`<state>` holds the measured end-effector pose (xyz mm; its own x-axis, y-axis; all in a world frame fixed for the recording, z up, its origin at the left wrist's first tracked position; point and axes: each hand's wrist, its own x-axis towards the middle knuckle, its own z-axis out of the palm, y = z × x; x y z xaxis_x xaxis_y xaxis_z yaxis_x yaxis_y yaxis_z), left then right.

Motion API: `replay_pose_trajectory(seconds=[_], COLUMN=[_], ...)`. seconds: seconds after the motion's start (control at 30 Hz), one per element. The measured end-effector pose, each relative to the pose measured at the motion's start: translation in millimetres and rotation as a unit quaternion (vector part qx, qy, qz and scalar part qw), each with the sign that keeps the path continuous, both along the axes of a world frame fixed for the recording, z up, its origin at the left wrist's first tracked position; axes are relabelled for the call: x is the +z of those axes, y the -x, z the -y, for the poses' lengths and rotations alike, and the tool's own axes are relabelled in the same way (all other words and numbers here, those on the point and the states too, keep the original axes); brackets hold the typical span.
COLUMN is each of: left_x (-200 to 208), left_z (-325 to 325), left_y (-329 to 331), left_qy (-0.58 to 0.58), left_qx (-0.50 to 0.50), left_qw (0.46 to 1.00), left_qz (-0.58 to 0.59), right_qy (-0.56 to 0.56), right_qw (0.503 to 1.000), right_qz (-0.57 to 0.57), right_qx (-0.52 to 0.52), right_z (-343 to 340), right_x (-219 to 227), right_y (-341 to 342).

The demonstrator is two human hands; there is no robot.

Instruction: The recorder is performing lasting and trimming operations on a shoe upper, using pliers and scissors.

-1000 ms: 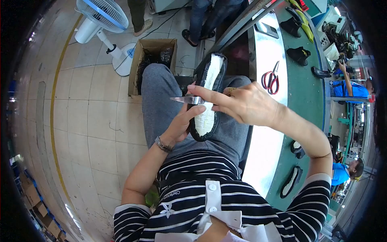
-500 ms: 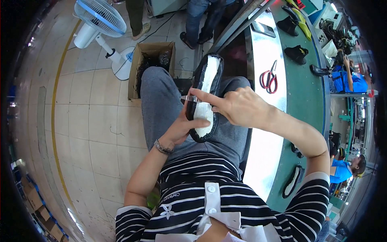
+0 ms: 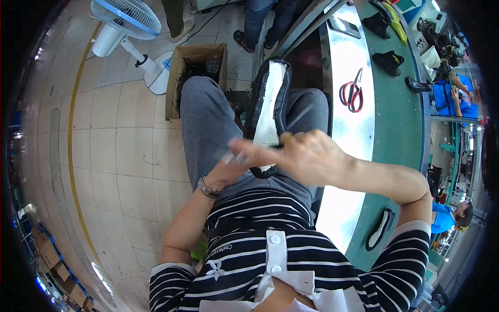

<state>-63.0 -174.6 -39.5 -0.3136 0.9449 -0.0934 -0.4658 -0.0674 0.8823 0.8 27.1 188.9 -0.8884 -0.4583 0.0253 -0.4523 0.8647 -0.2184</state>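
A black shoe upper (image 3: 256,112) with a white sole side facing up stands out over my lap, its long end pointing away from me. My left hand (image 3: 228,170), with a patterned band at the wrist, is closed around the left side of its near end. My right hand (image 3: 312,158) reaches across the near part from the right and is smeared by motion. Its index finger points left, toward my left hand, and covers part of the white surface. Whether it holds anything small cannot be made out.
On the metal ledge (image 3: 344,138) at right lie red-handled scissors (image 3: 352,96) and a phone (image 3: 344,27). Beyond it, a green conveyor belt (image 3: 395,119) carries dark shoe uppers (image 3: 388,63). A carton (image 3: 224,67) and a fan (image 3: 127,20) stand ahead-left. A person's legs (image 3: 258,23) are in front.
My right hand has swung slightly toward me, its index finger dropping from the shoe upper's middle to its near end. The shoe upper stays in my left hand, tipped a little differently.
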Motion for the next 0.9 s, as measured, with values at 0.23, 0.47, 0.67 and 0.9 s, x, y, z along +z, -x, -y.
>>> replay_pose_trajectory(seconds=[0.23, 0.47, 0.67, 0.9], left_x=[48, 62, 106, 113], left_z=[-17, -15, -44, -85], left_y=[25, 25, 41, 75], left_qy=[0.064, 0.146, 0.203, 0.131], left_qx=[-0.028, -0.095, -0.133, 0.007], left_qw=[0.974, 0.984, 0.970, 0.975], left_qz=[-0.214, -0.047, 0.025, 0.177], right_qy=[-0.060, -0.070, 0.027, 0.088], right_qw=[0.997, 0.984, 0.972, 0.976], right_qz=[-0.013, 0.154, 0.182, -0.055], right_qx=[0.040, -0.057, -0.146, -0.191], right_z=[10, -7, -35, -78], right_x=[9, 10, -6, -14], right_y=[-12, 1, 24, 51])
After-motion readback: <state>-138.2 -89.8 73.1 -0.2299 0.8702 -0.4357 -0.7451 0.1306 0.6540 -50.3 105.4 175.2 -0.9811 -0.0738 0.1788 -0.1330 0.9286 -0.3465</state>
